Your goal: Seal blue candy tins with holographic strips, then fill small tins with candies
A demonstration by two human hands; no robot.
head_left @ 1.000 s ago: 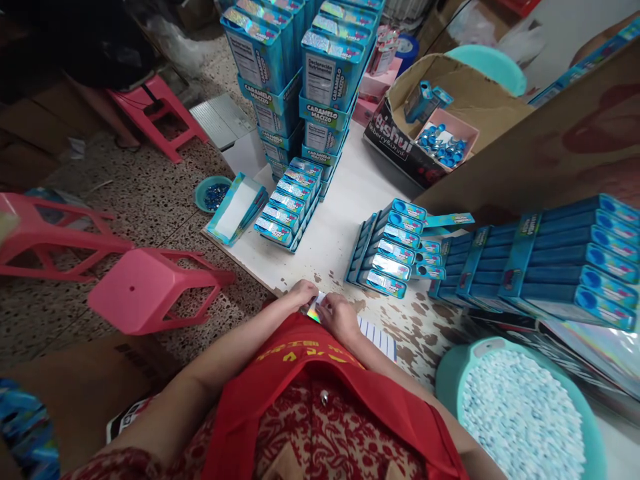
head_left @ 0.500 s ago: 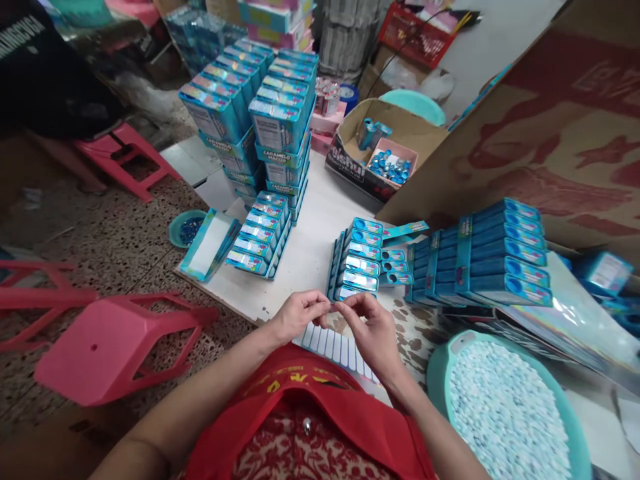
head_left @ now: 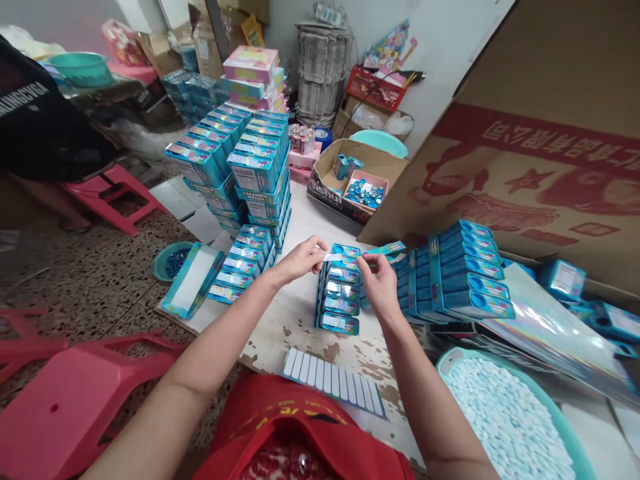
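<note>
My left hand (head_left: 304, 260) is closed, pinching one end of a thin pale sticker strip (head_left: 334, 257). At its other end, my right hand (head_left: 379, 281) pinches with thumb and finger. The strip is stretched over the far part of a row of small blue candy boxes (head_left: 341, 305) standing in a tray; whether it touches them I cannot tell. Nearer my body lies a sheet of white strip stickers (head_left: 333, 380). Left of my left wrist is another row of blue boxes (head_left: 234, 277).
Blue boxes are stacked high (head_left: 255, 170) at the back left. More lean in bands (head_left: 450, 270) at the right, by a large carton (head_left: 525, 153). A green tub of white candies (head_left: 505, 413) stands front right, a pink stool (head_left: 75, 400) front left. A person in black (head_left: 45, 120) sits far left.
Both hands have moved away from my body, over the far end of the middle box row, and spread apart with the strip between them. The camera view has tilted up.
</note>
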